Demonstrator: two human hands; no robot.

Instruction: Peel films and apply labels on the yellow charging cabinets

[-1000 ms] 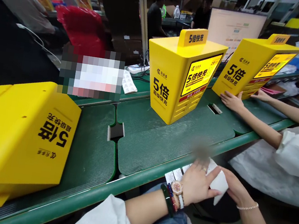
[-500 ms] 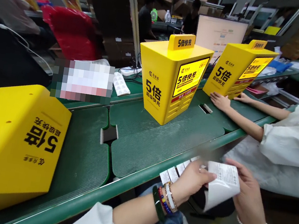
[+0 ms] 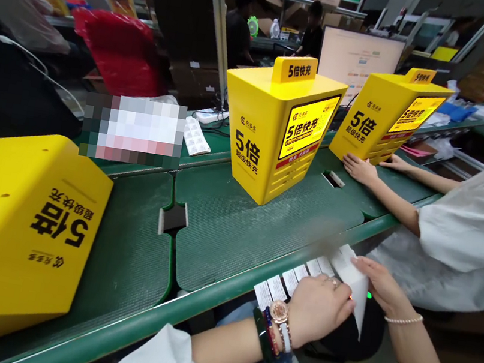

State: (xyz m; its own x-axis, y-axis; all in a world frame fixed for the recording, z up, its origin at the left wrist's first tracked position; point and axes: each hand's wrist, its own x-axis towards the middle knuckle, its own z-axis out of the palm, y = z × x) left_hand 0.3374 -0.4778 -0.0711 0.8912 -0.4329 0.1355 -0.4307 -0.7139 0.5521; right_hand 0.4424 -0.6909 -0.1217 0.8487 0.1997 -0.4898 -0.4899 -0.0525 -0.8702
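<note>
In my right hand [image 3: 383, 284], thumb and fingers pinch a white label sheet [image 3: 350, 267], which is bent and hangs down in a point. My left hand [image 3: 323, 309] is closed beside the sheet, its back toward me; what its fingertips grip is hidden, and a small red light shows at them. A row of small white printed labels [image 3: 286, 280] lines the green edge just beyond my left wrist. Past that, a yellow box-shaped cabinet [image 3: 252, 140] with a lit screen stands upright on the green conveyor.
Another yellow cabinet [image 3: 360, 123] stands farther right, with a co-worker's hands [image 3: 359, 169] at its base. A third yellow cabinet [image 3: 31, 223] lies upside down at the left. Slots [image 3: 173, 218] break the conveyor plates. Behind are a monitor [image 3: 361, 54] and a printed sheet [image 3: 196, 137].
My left hand has turned over so its back shows, and its fingers have curled in. The label sheet has tilted and swung left with my right hand, which moved slightly left.
</note>
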